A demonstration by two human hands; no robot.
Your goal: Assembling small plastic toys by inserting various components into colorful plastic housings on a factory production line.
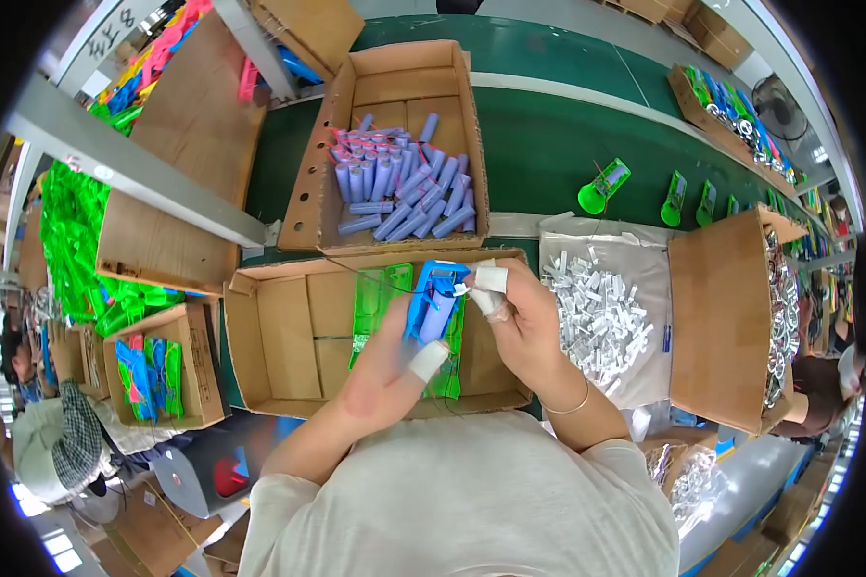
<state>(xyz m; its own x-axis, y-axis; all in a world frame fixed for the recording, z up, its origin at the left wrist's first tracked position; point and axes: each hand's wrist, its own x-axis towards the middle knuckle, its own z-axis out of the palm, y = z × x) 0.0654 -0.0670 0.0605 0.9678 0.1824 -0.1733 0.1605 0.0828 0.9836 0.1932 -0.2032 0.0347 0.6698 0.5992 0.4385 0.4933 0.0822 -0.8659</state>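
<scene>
Above an open carton, my left hand (380, 370) is closed around a blue plastic housing (445, 271). Inside that housing lies a purple cylindrical battery (437, 317). My right hand (529, 332) pinches at the housing's upper right edge, where a small white piece (461, 288) shows by the fingertips; its exact shape is hard to make out. White tape wraps the left thumb and some right fingers. Green plastic housings (380, 298) rest in the carton under my hands, partly covered by them.
A carton of purple batteries (404, 183) with red wires stands beyond. To the right, small white pieces (601, 313) are heaped on a cloth beside a tall carton (722, 327). Green housings (603, 187) sit on the green belt (548, 125). A metal post (144, 154) rises at left.
</scene>
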